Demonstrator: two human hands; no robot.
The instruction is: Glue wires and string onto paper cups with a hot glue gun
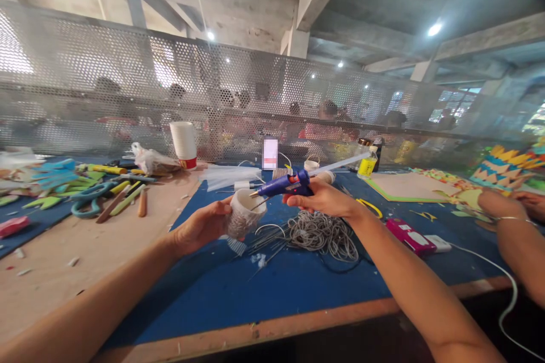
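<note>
Fingers of my left hand (206, 226) are wrapped round the side of a small white cup (243, 221) with a textured outer surface, tilted above the blue table mat. My right hand (326, 197) grips a blue glue gun (287, 182), a long clear glue stick (340, 163) coming out of its back. The gun's nozzle is at the cup's open rim; whether it touches is unclear. A thin dark rod lies across the cup's mouth. Below my right hand is a tangled pile of grey cord (321, 235), with thin rods (268, 241) beside it.
Blue scissors (91, 195) and several tools lie left, near stacked paper cups (183, 144). A phone (269, 154) stands at the back before a perforated metal screen (238, 102). A magenta power bank (411, 236) with a white cable lies right. Another person's arms (517, 244) reach in at far right.
</note>
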